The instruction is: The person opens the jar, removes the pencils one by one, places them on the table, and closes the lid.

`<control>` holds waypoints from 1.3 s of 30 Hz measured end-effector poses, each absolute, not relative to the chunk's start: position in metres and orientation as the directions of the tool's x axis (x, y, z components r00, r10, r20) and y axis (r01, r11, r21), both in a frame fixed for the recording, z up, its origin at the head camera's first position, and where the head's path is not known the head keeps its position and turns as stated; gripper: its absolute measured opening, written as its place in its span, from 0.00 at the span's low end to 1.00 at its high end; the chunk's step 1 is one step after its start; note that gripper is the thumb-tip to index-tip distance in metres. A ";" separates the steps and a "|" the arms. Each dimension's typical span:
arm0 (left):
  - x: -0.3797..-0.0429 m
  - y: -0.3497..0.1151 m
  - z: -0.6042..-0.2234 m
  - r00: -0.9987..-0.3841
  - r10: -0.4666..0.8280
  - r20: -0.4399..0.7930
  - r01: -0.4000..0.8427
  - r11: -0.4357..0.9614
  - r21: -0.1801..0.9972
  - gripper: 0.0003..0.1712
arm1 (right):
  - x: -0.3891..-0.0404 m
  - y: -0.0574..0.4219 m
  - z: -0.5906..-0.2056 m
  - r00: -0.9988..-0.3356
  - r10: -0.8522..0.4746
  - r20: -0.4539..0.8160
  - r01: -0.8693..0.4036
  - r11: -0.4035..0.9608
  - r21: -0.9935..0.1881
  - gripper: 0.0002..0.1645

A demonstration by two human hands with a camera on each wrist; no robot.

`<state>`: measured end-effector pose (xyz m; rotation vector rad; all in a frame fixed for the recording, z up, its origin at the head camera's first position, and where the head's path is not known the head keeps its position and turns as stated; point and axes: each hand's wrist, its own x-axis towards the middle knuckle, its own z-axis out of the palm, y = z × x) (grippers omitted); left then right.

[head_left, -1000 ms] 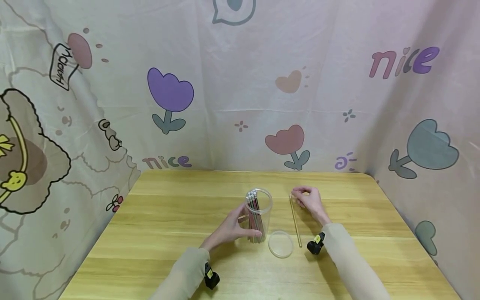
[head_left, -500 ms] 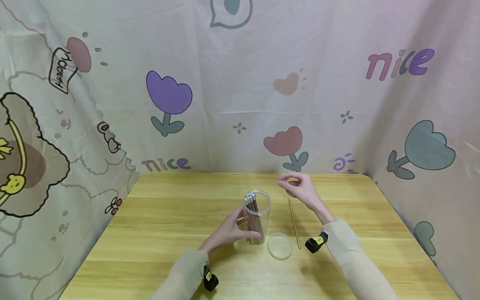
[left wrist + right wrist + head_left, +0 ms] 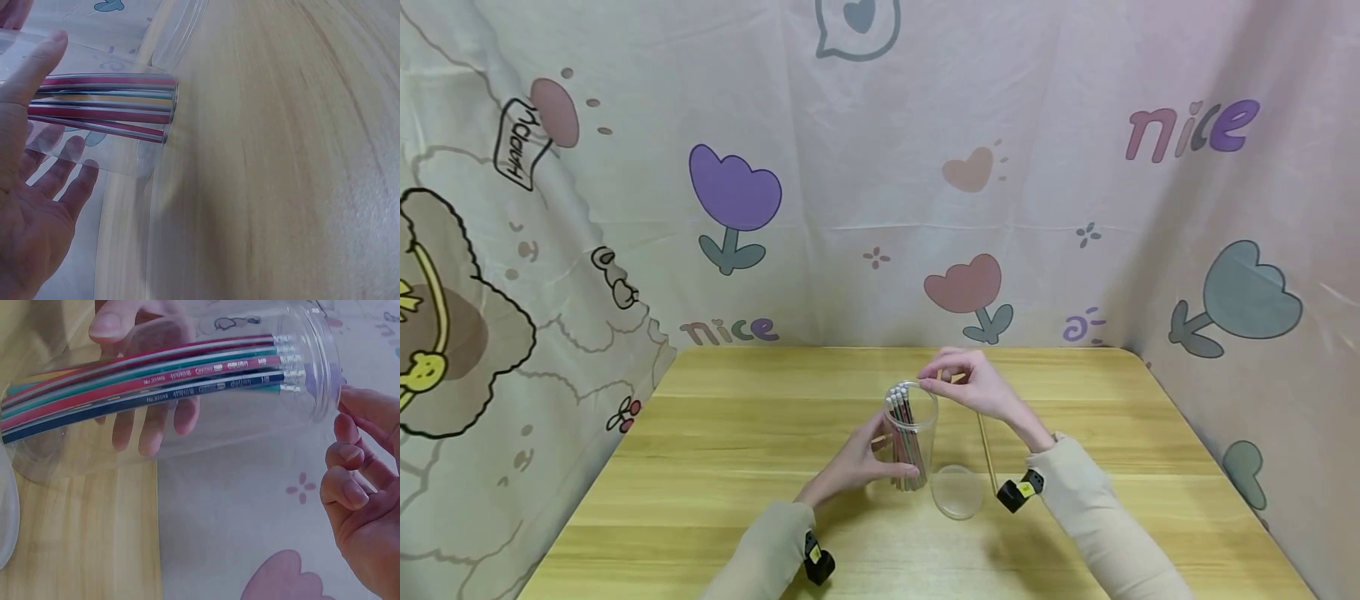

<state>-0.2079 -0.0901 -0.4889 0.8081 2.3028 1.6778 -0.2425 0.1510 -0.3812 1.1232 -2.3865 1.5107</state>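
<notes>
A clear plastic jar (image 3: 927,442) stands upright on the table, holding several striped pencils (image 3: 206,384) with pale upper ends. My left hand (image 3: 850,462) grips its lower side, thumb in front and fingers around the back. At the jar's rim is my right hand (image 3: 981,390), fingers bent, with fingertips at the edge; whether they pinch the rim is unclear. In the right wrist view nothing shows in that hand's (image 3: 372,512) palm. A round clear lid (image 3: 957,493) lies right of the jar. Beyond it is a thin gold-coloured stick (image 3: 987,450), partly covered by the right hand and wrist camera.
The wooden table (image 3: 737,433) extends on both sides of the jar. A printed cloth (image 3: 865,167) hangs behind the table and along its sides. Black cameras (image 3: 818,560) are strapped to both wrists.
My right hand has lifted from beside the far end of the gold stick and moved left to the jar's rim. The left hand keeps its grip on the jar.
</notes>
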 end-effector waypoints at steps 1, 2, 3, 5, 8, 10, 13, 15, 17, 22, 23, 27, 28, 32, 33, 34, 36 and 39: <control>-0.208 -0.090 -0.489 -0.836 0.523 0.167 0.318 0.212 0.924 0.58 | -0.242 0.149 -0.380 -0.717 -0.538 0.442 -0.629 0.228 -0.743 0.06; -0.208 -0.090 -0.489 -0.835 0.524 0.166 0.315 0.209 0.926 0.58 | -0.241 0.147 -0.380 -0.714 -0.548 0.436 -0.625 0.218 -0.749 0.06; -0.207 -0.090 -0.489 -0.835 0.525 0.166 0.313 0.205 0.927 0.58 | -0.240 0.146 -0.379 -0.709 -0.558 0.432 -0.623 0.207 -0.754 0.06; -0.207 -0.090 -0.489 -0.833 0.527 0.167 0.315 0.203 0.927 0.59 | -0.240 0.143 -0.378 -0.701 -0.572 0.426 -0.618 0.189 -0.763 0.07; -0.207 -0.091 -0.489 -0.831 0.530 0.169 0.316 0.199 0.928 0.58 | -0.239 0.141 -0.378 -0.676 -0.595 0.434 -0.632 0.166 -0.757 0.07; -0.207 -0.091 -0.489 -0.830 0.531 0.171 0.319 0.199 0.927 0.59 | -0.239 0.139 -0.378 -0.656 -0.607 0.448 -0.655 0.163 -0.738 0.07; -0.208 -0.091 -0.489 -0.829 0.532 0.171 0.319 0.199 0.927 0.60 | -0.240 0.137 -0.379 -0.629 -0.626 0.460 -0.677 0.151 -0.721 0.08; -0.208 -0.091 -0.490 -0.829 0.533 0.169 0.318 0.201 0.926 0.60 | -0.241 0.136 -0.380 -0.615 -0.634 0.469 -0.690 0.146 -0.709 0.09; -0.208 -0.091 -0.490 -0.829 0.534 0.168 0.318 0.202 0.927 0.60 | -0.241 0.135 -0.382 -0.606 -0.638 0.475 -0.701 0.145 -0.698 0.09; -0.209 -0.090 -0.491 -0.824 0.538 0.176 0.327 0.199 0.924 0.60 | -0.241 0.134 -0.383 -0.589 -0.636 0.498 -0.724 0.142 -0.676 0.09; -0.209 -0.090 -0.492 -0.824 0.539 0.178 0.328 0.197 0.924 0.60 | -0.241 0.134 -0.383 -0.589 -0.636 0.499 -0.724 0.140 -0.675 0.09; -0.209 -0.091 -0.492 -0.822 0.541 0.179 0.327 0.190 0.926 0.59 | -0.240 0.133 -0.384 -0.596 -0.629 0.499 -0.718 0.140 -0.682 0.08; -0.209 -0.091 -0.492 -0.821 0.542 0.180 0.326 0.187 0.927 0.59 | -0.240 0.133 -0.384 -0.597 -0.627 0.500 -0.718 0.140 -0.682 0.08; -0.208 -0.091 -0.490 -0.821 0.542 0.182 0.326 0.182 0.928 0.58 | -0.242 0.133 -0.386 -0.595 -0.616 0.517 -0.724 0.131 -0.677 0.08; -0.208 -0.090 -0.490 -0.820 0.543 0.183 0.327 0.180 0.928 0.58 | -0.242 0.133 -0.386 -0.593 -0.612 0.523 -0.726 0.127 -0.676 0.08; -0.208 -0.090 -0.490 -0.819 0.543 0.185 0.329 0.180 0.927 0.58 | -0.242 0.133 -0.387 -0.592 -0.608 0.529 -0.728 0.121 -0.675 0.07; -0.208 -0.090 -0.490 -0.819 0.543 0.189 0.334 0.183 0.924 0.57 | -0.243 0.132 -0.389 -0.591 -0.596 0.544 -0.732 0.112 -0.673 0.07; -0.208 -0.091 -0.491 -0.818 0.542 0.191 0.339 0.186 0.922 0.57 | -0.244 0.132 -0.390 -0.595 -0.576 0.561 -0.735 0.105 -0.670 0.07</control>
